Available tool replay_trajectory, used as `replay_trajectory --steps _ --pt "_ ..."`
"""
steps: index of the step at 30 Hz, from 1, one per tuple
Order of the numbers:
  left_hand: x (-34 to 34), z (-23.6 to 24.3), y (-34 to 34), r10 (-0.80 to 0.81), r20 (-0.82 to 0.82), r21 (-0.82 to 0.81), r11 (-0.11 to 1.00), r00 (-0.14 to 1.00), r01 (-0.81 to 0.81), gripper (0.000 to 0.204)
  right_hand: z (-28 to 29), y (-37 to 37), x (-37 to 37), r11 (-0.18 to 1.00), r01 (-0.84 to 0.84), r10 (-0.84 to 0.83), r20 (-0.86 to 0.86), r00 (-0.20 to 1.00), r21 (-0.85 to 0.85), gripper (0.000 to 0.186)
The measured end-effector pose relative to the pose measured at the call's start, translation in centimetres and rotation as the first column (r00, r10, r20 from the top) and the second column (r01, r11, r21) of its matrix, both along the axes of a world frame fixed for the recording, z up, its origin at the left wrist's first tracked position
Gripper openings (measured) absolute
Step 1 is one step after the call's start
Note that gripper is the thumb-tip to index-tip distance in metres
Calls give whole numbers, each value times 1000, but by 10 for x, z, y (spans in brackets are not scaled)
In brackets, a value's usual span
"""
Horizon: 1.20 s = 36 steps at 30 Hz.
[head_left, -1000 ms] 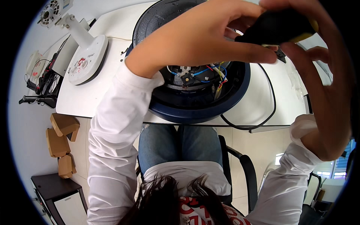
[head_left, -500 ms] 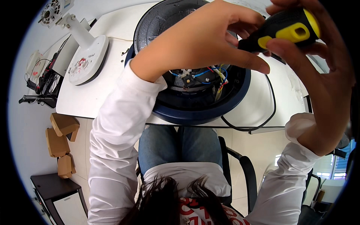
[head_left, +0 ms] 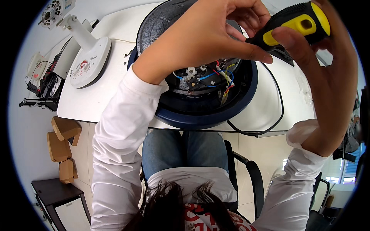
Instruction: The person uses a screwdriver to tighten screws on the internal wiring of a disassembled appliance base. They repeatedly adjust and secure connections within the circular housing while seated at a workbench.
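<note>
In the upper right, my right hand (head_left: 327, 63) is closed on a screwdriver (head_left: 296, 29) with a stubby black and yellow handle, its thumb along the side. The handle's narrow end points left toward my left hand (head_left: 216, 36), whose fingers curl by that end with the thumb stretched below it. The shaft and whatever lies within the left fingers are hidden. Under my left hand sits an opened round appliance (head_left: 192, 121) with a dark blue shell. A speckled grey metal pan (head_left: 152, 29) rests in it, and blue, red and yellow wires (head_left: 227, 82) show near its right side.
The appliance stands on a white table (head_left: 104, 104), with a black cord (head_left: 283, 104) looping at its right. A white fan base (head_left: 90, 61) is at the left. Small dark bits (head_left: 126, 57) lie nearby. Cardboard boxes (head_left: 59, 146) and a dark cabinet (head_left: 58, 190) are on the floor.
Both hands have shifted slightly upward, uncovering more of the wires. The screwdriver handle has turned a little in my right hand, and the right forearm has moved slightly left.
</note>
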State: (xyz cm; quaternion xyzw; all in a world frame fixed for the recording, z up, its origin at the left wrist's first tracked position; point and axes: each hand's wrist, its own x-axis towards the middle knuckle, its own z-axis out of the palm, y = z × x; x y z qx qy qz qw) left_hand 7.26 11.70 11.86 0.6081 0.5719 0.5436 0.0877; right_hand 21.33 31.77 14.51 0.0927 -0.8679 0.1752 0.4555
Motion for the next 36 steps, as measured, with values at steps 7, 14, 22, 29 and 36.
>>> replay_trajectory --steps 7,14,22,29,36 --pt "3 1 -4 -91 -56 -3 996 994 91 39 1 1 -2 1000 -6 6 3 1000 -8 38" --pt "-18 -7 -6 -248 8 -13 969 969 248 28 -4 0 -8 999 -44 44 6 999 -26 38" --pt "-11 -13 3 6 -118 -26 1000 993 -9 39 5 -1 -4 999 -33 33 0 999 -17 37" --pt "6 -1 3 49 29 4 999 998 -50 30 8 1 -1 1000 -25 25 0 1000 -18 37" --pt "-2 -8 9 91 -37 37 995 995 -90 37 9 0 -3 999 -38 38 4 999 -25 37"
